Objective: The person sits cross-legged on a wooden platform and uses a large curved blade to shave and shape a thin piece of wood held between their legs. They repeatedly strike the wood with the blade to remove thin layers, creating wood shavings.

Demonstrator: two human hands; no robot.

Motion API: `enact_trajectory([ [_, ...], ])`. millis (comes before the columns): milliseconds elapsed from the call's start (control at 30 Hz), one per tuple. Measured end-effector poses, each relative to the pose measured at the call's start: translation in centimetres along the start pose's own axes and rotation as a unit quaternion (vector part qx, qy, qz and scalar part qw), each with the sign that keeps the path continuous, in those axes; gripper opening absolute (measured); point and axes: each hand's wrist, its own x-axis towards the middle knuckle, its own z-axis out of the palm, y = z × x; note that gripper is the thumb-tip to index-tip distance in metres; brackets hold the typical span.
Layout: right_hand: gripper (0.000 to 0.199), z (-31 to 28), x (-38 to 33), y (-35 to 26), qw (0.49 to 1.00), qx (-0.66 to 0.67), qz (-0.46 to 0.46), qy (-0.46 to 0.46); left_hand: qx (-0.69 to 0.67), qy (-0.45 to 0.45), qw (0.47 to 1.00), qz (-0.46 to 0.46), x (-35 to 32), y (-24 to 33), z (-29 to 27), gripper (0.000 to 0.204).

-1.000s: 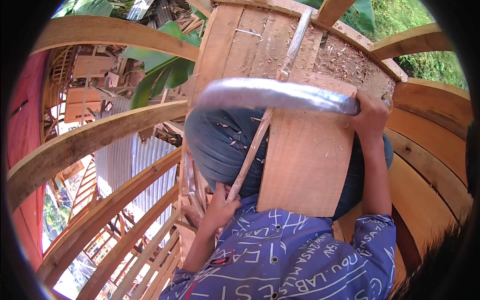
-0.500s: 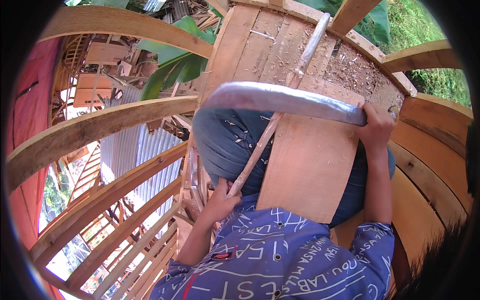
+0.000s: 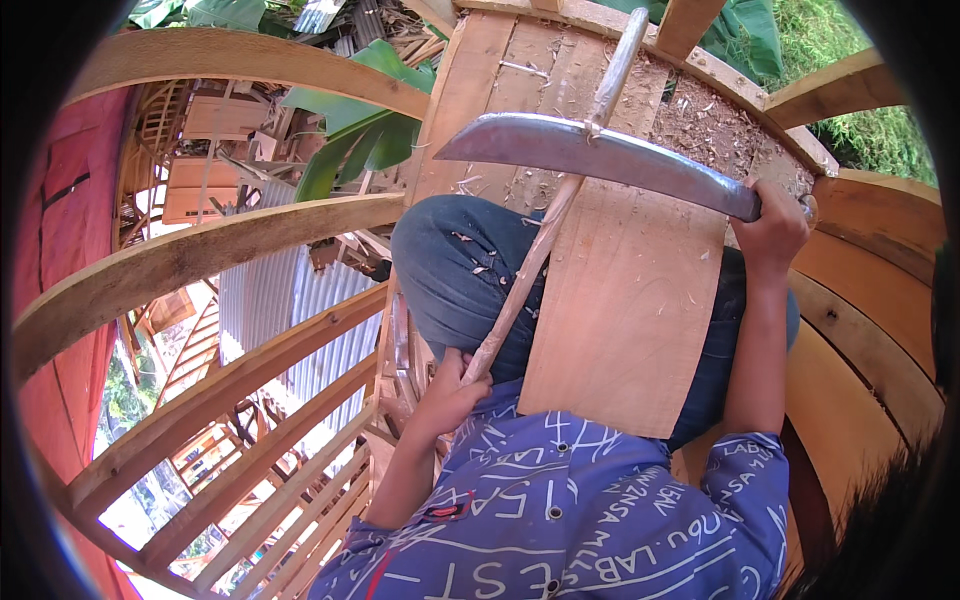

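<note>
My right hand point(image 3: 775, 230) is closed round the handle end of a machete point(image 3: 640, 165), whose broad steel blade points left across a long wooden stick point(image 3: 530, 265). The blade meets the stick beyond my knees, where a curled shaving sits at the edge. My left hand point(image 3: 455, 392) grips the near end of the stick by my left hip. Its near part is peeled pale brown, and the far end looks greyer. Under the stick, a flat wooden board point(image 3: 625, 320) lies across my lap, from my shirt front outward. Wood shavings cling to my trousers point(image 3: 440, 270).
Shavings litter the plank floor point(image 3: 520, 90) ahead. Slatted wooden rails point(image 3: 220, 240) run along my left, with corrugated metal sheets point(image 3: 320, 320) below. Wooden panels point(image 3: 860, 300) stand close on my right. A large green leaf point(image 3: 365, 130) hangs at the far left.
The machete has slid farther out along the stick, away from me, and its blurred blade is now sharp. My left hand keeps its hold on the near end.
</note>
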Motion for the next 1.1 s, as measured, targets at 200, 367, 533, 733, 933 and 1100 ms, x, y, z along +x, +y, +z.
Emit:
enact_trajectory([
  [200, 0.011, -0.4, -0.5, -1.4, 0.997, 0.028, -0.07, -0.01, -0.077, -0.035, 0.996, -0.024, 0.1, -1.1, -0.7, 0.051],
  [367, 0.015, 0.2, -0.4, 2.1, 0.99, -0.031, 0.135, 0.016, -0.055, -0.02, 0.998, -0.012, -0.1, -0.9, -0.2, 0.049],
  [533, 0.021, -0.2, -1.1, 2.1, 0.976, 0.089, 0.196, 0.018, -0.065, -0.043, 0.997, -0.011, 0.0, -0.5, -0.6, 0.048],
  [733, 0.011, -1.6, -0.4, -1.5, 0.995, 0.084, 0.053, 0.013, -0.061, -0.015, 0.998, -0.016, -0.2, -0.4, -0.2, 0.047],
  [933, 0.01, -0.7, -0.9, -0.4, 0.991, 0.092, 0.082, -0.044, -0.058, -0.012, 0.998, 0.001, -0.1, -1.6, -0.5, 0.07],
  [1100, 0.017, 1.9, -0.5, -0.1, 0.975, 0.172, 0.105, -0.093, -0.062, 0.004, 0.998, 0.033, 0.2, -1.5, 0.5, 0.058],
])
